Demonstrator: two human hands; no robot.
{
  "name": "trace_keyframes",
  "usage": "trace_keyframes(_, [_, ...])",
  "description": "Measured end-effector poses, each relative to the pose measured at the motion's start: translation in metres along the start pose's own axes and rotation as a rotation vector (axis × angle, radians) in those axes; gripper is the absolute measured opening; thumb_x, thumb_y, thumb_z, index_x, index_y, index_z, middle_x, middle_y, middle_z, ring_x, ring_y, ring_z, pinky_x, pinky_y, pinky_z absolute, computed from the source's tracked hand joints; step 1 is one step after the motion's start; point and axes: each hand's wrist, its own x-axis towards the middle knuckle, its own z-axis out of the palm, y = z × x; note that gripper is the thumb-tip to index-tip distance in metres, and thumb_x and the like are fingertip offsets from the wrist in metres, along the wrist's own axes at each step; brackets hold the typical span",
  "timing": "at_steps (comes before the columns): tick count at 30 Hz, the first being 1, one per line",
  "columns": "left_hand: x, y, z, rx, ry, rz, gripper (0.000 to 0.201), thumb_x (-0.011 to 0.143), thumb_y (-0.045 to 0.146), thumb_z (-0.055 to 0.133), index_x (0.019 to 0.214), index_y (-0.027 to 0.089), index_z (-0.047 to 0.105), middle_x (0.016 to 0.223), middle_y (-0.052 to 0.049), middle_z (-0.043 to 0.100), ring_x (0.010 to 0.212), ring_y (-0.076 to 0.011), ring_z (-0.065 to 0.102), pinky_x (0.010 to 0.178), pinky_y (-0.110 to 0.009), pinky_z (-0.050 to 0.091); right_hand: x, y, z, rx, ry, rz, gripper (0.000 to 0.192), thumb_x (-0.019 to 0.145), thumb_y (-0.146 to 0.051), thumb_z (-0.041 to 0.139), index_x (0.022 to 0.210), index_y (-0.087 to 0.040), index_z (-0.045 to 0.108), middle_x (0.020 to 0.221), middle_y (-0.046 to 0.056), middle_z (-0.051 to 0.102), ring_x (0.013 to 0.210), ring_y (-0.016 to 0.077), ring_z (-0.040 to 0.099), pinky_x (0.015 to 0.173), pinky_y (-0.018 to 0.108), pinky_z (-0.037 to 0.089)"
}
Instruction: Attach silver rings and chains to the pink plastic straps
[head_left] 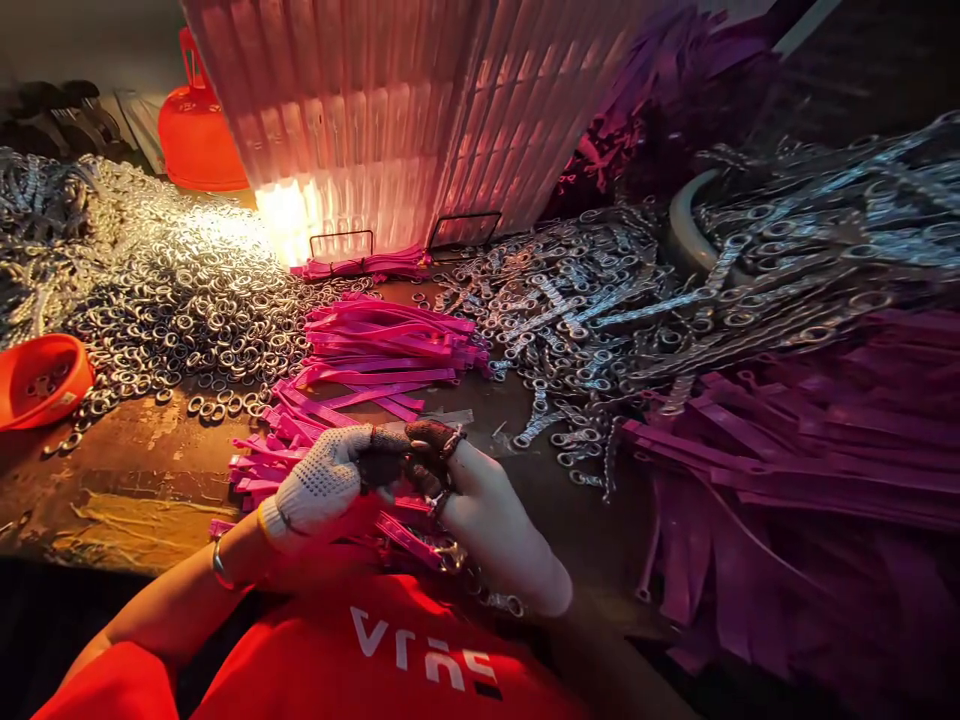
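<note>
My left hand (324, 487) and my right hand (487, 515), both in white knit gloves with dark worn fingertips, meet close to my chest over the brown bench. Together they pinch a pink strap (409, 540) with a metal clasp (450, 555) at its near end. A small metal ring (452, 441) sits at my right fingertips. Under and beyond my hands lies a loose heap of pink straps (382, 350).
A mass of metal rings (172, 300) covers the left of the bench, with an orange bowl (41, 378) at its edge. Metal clasps (600, 310) pile up right of centre. Purple straps (810, 470) fill the right. A ribbed translucent sheet (390, 110) and an orange funnel (196, 130) stand behind.
</note>
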Motion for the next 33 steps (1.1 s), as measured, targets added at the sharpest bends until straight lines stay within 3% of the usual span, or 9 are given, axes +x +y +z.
trace_keyframes(6, [-0.009, 0.011, 0.006, -0.116, 0.03, -0.088, 0.048, 0.079, 0.034, 0.079, 0.121, 0.012, 0.067, 0.081, -0.006, 0.071, 0.06, -0.0091, 0.058, 0.057, -0.02, 0.046, -0.005, 0.009, -0.001, -0.018, 0.065, 0.007, 0.036, 0.093, -0.024, 0.049, 0.126, -0.023, 0.063, 0.106, 0.006, 0.073, 0.094, 0.02, 0.067, 0.085, 0.035, 0.054])
trace_keyframes(10, [-0.01, 0.009, 0.007, -0.109, 0.025, -0.101, 0.062, 0.078, 0.035, 0.08, 0.13, 0.013, 0.055, 0.072, -0.002, 0.068, 0.053, -0.0098, 0.057, 0.049, -0.02, 0.044, -0.003, 0.013, -0.005, -0.093, -0.104, -0.14, 0.046, 0.093, -0.021, 0.047, 0.139, -0.022, 0.052, 0.128, 0.011, 0.065, 0.115, 0.0215, 0.061, 0.096, 0.037, 0.049])
trace_keyframes(12, [-0.01, 0.004, 0.006, -0.083, 0.019, -0.098, 0.063, 0.078, 0.038, 0.079, 0.131, 0.013, 0.053, 0.068, 0.001, 0.065, 0.047, -0.0094, 0.053, 0.043, -0.019, 0.04, -0.003, 0.015, -0.003, -0.156, -0.181, -0.228, 0.041, 0.092, -0.019, 0.046, 0.131, -0.021, 0.057, 0.124, 0.012, 0.066, 0.115, 0.022, 0.06, 0.096, 0.037, 0.048])
trace_keyframes(15, [-0.013, -0.003, 0.004, 0.035, 0.074, -0.084, 0.06, 0.083, 0.043, 0.074, 0.13, 0.014, 0.052, 0.06, 0.006, 0.058, 0.043, -0.0076, 0.046, 0.041, -0.018, 0.034, -0.008, 0.017, 0.003, -0.337, -0.148, -0.273, 0.03, 0.088, -0.014, 0.045, 0.11, -0.018, 0.064, 0.104, 0.011, 0.069, 0.098, 0.022, 0.062, 0.085, 0.034, 0.048])
trace_keyframes(19, [-0.019, -0.014, 0.003, 0.285, 0.092, 0.061, 0.038, 0.087, 0.035, 0.069, 0.118, 0.014, 0.06, 0.092, -0.007, 0.071, 0.079, -0.0168, 0.066, 0.069, -0.027, 0.053, -0.014, 0.019, 0.006, -0.697, -0.128, -0.269, 0.016, 0.076, -0.008, 0.05, 0.081, -0.018, 0.062, 0.082, 0.008, 0.065, 0.075, 0.0197, 0.054, 0.07, 0.03, 0.04])
trace_keyframes(21, [-0.022, -0.019, 0.004, 0.431, 0.078, 0.147, 0.029, 0.086, 0.023, 0.065, 0.114, 0.016, 0.064, 0.107, -0.011, 0.072, 0.097, -0.0223, 0.067, 0.086, -0.035, 0.054, -0.014, 0.016, 0.005, -0.821, -0.128, -0.297, 0.012, 0.072, -0.008, 0.052, 0.073, -0.018, 0.059, 0.078, 0.007, 0.063, 0.071, 0.0188, 0.051, 0.066, 0.03, 0.035])
trace_keyframes(24, [-0.022, -0.024, 0.005, 0.535, 0.109, 0.235, 0.029, 0.085, 0.014, 0.058, 0.112, 0.017, 0.066, 0.11, -0.011, 0.072, 0.102, -0.0236, 0.065, 0.096, -0.04, 0.05, -0.01, 0.01, 0.005, -0.856, -0.122, -0.307, 0.008, 0.072, -0.012, 0.055, 0.067, -0.019, 0.057, 0.074, 0.006, 0.062, 0.068, 0.0174, 0.049, 0.064, 0.03, 0.031])
trace_keyframes(28, [-0.01, -0.016, 0.007, 0.255, 0.11, 0.087, 0.024, 0.088, 0.023, 0.059, 0.111, 0.017, 0.065, 0.095, -0.006, 0.07, 0.082, -0.0162, 0.065, 0.075, -0.028, 0.053, -0.006, 0.006, 0.012, -0.814, -0.055, -0.247, 0.009, 0.076, -0.02, 0.055, 0.066, -0.02, 0.057, 0.07, 0.006, 0.062, 0.063, 0.0175, 0.049, 0.061, 0.03, 0.029])
trace_keyframes(33, [0.028, 0.001, 0.012, -0.039, 0.115, -0.057, 0.027, 0.082, 0.03, 0.068, 0.104, 0.015, 0.066, 0.076, -0.001, 0.065, 0.05, -0.0052, 0.046, 0.049, -0.019, 0.035, -0.006, 0.023, 0.01, -0.591, 0.024, -0.088, 0.018, 0.085, -0.016, 0.045, 0.078, -0.018, 0.061, 0.071, 0.006, 0.066, 0.064, 0.0189, 0.057, 0.061, 0.029, 0.036])
